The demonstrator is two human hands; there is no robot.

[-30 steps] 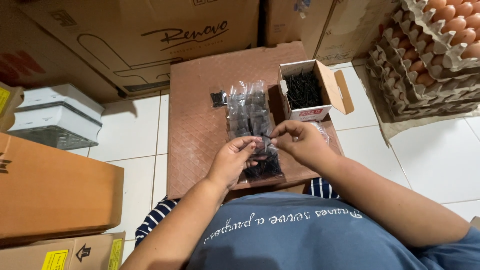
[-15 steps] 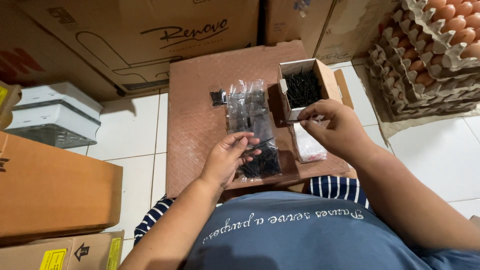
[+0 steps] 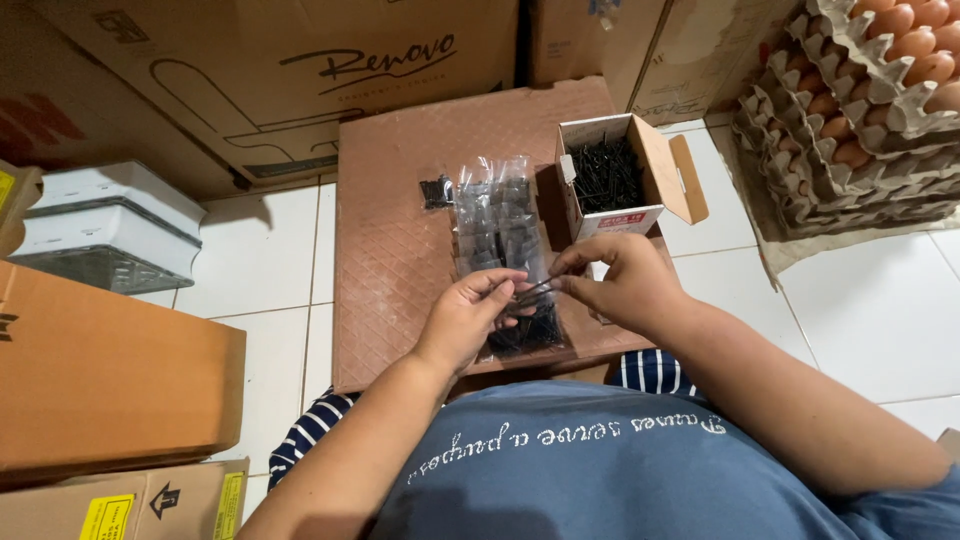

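Note:
My left hand (image 3: 475, 318) and my right hand (image 3: 618, 283) meet over the near edge of a brown board (image 3: 390, 250). Between their fingertips they pinch a few thin black nails (image 3: 532, 291). Under my hands lies a stack of small clear plastic bags (image 3: 498, 225); the nearest ones hold black nails. An open white cardboard box (image 3: 612, 180) full of black nails stands just beyond my right hand. A small dark packet (image 3: 436, 191) lies left of the bags.
Large cardboard cartons (image 3: 300, 70) stand behind the board and at my left (image 3: 110, 380). White plastic containers (image 3: 110, 230) sit on the tiled floor at left. Stacked trays of brown eggs (image 3: 860, 110) fill the right corner.
My right hand reached out to the nail box half a second ago and has come back to my left hand, bringing nails. My left hand stayed over the bags.

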